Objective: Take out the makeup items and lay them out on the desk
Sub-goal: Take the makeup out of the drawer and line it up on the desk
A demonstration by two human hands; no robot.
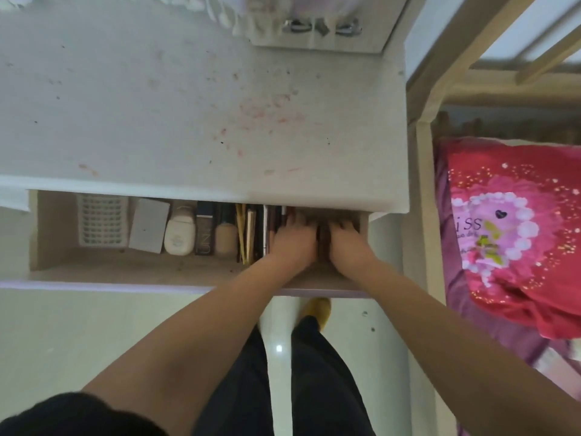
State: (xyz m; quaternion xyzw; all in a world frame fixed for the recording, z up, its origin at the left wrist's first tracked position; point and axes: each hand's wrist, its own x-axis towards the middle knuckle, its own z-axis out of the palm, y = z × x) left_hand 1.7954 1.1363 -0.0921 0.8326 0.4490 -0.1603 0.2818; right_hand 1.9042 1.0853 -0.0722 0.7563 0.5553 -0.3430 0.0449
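Observation:
An open drawer (125,269) under the white desk (188,105) holds a row of makeup items: a white lattice tray (102,221), a grey flat case (149,225), a white bottle (179,236), a dark tube (206,229), a beige foundation bottle (225,234) and several pencils and brushes (251,231). Both my hands reach into the drawer's right end. My left hand (294,237) lies over the pencils' right side. My right hand (345,239) is beside it. A dark item (323,243) shows between them. The fingertips are blurred and partly under the desk edge.
The desk top carries red and dark smudges. A mirror or cabinet front (320,29) stands at its back. A bed frame post (424,184) and a red and pink patterned pillow (509,234) are at the right. My legs and a yellow slipper (317,309) are below the drawer.

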